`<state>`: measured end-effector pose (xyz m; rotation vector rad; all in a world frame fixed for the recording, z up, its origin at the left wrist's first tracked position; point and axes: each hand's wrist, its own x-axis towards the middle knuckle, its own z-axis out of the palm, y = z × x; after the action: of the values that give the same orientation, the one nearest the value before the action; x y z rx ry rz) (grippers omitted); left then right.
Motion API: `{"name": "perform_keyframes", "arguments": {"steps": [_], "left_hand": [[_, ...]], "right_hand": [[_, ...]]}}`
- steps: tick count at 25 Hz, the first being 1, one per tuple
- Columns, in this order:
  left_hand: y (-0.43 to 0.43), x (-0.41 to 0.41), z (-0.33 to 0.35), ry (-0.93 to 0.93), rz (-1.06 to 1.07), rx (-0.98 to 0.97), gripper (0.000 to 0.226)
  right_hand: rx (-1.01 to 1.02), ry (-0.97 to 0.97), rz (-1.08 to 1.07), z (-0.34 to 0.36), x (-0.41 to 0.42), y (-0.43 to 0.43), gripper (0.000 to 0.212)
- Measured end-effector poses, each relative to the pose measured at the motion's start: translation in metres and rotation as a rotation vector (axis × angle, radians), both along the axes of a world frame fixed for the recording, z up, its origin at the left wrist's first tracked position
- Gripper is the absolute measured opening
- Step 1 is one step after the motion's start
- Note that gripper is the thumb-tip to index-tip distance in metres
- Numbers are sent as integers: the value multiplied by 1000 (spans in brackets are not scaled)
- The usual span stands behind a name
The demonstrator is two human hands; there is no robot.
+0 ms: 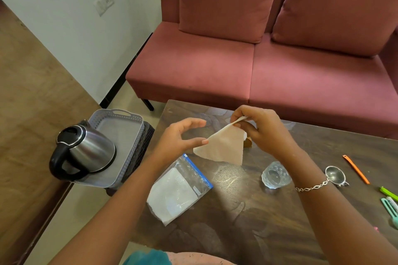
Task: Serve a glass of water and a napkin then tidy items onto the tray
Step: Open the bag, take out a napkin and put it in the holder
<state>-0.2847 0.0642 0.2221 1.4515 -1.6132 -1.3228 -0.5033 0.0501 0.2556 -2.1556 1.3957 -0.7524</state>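
Bare forearms [120, 211] reach from six o'clock over the dark table [247, 221]; the right hand [261, 129] pinches the top corner of a beige napkin [221, 146] held above the table's middle, while the left hand [178, 137], at nine o'clock of it, is spread loose, thumb tip at the napkin's corner. At seven o'clock of the napkin lies a blue-zipped clear bag [181, 189] with white folded sheets inside, and at four o'clock a clear glass [275, 175] stands upright, contents unclear. Off the table at nine o'clock a grey tray [120, 114] holds a steel kettle [86, 150]
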Motion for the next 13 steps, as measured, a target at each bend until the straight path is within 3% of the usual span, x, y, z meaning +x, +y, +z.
{"name": "perform_keyframes", "arguments": {"steps": [3, 6, 8, 11, 13], "left_hand": [[-1, -21, 10, 93, -77, -12, 42], [1, -32, 12, 104, -116, -11, 27], [3, -35, 10, 131, -93, 27, 23], [7, -36, 7, 285, 2, 129, 17], [8, -37, 5, 373, 80, 179, 14]], "right_hand": [[10, 45, 83, 13, 7, 1, 9], [44, -38, 75, 19, 11, 2, 10], [137, -179, 38, 18, 10, -1, 14], [444, -573, -10, 8, 6, -2, 14], [633, -702, -38, -2, 1, 1, 29]]}}
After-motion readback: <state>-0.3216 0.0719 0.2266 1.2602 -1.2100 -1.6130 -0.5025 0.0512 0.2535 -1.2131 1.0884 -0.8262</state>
